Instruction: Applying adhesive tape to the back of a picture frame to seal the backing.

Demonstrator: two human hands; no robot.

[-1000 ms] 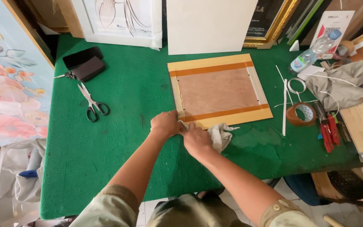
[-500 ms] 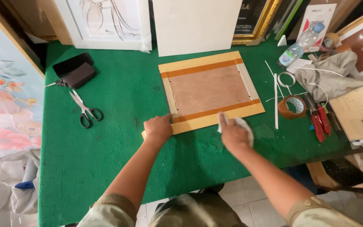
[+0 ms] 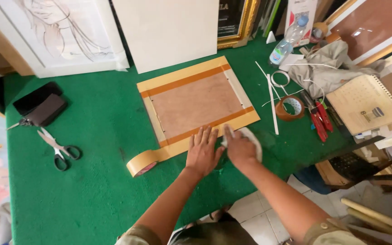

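Green felt covers the worktop [image 3: 91, 136] of a crowded framing workshop, where a person leans over the back of a picture frame [image 3: 196, 102] lying flat just beyond both hands. The frame's brown backing board is bordered with tan tape, and its near edge runs directly under the fingertips. The left hand [image 3: 202, 152] lies open and flat, fingers spread, pressing down on the taped near edge. The right hand [image 3: 240, 147], touching the left at the thumb side, is curled over a white cloth [image 3: 253, 141] and presses it against the same edge near the frame's near right corner; whether the fingers pinch the cloth or merely rest on it cannot be told. A roll of tan tape [image 3: 142, 162] sits to the left of the left hand, its free end still joined to the strip along the frame's edge. Farther left lie scissors [image 3: 60, 149] and a dark wallet [image 3: 46, 110]. To the right of the right hand, well apart from it, are a roll of brown tape [image 3: 290, 108], red-handled pliers [image 3: 318, 120], a thin white stick [image 3: 272, 103], a spiral-bound calendar [image 3: 366, 104] and a plastic water bottle [image 3: 283, 47]. Beyond the frame, a blank white board [image 3: 169, 29] and a framed line sketch [image 3: 60, 34] lean upright at the worktop's far edge.
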